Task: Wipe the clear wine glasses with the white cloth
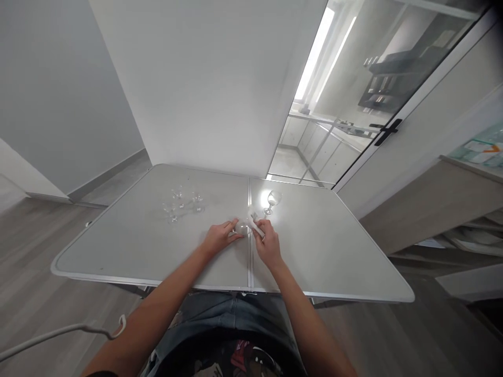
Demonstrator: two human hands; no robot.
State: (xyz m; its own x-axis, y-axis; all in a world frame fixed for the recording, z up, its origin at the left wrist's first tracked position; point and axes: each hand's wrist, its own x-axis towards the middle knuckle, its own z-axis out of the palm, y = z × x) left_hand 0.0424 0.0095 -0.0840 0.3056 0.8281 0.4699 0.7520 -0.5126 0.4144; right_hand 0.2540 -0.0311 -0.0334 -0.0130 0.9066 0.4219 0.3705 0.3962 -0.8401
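Both my hands meet at the middle of a grey folding table (129,246). My left hand (218,238) grips a small clear glass (242,229) that lies low over the table's centre seam. My right hand (267,241) holds a white cloth or tissue (257,226) pressed against that glass. One clear stemmed glass (272,201) stands upright just beyond my right hand. Three more clear stemmed glasses (183,201) stand in a group to the far left of my hands.
A white wall panel (212,78) rises behind the table. A glass door with a black handle (387,131) stands at the back right. A counter and shelves (451,209) lie to the right. A white cable (58,332) hangs at lower left.
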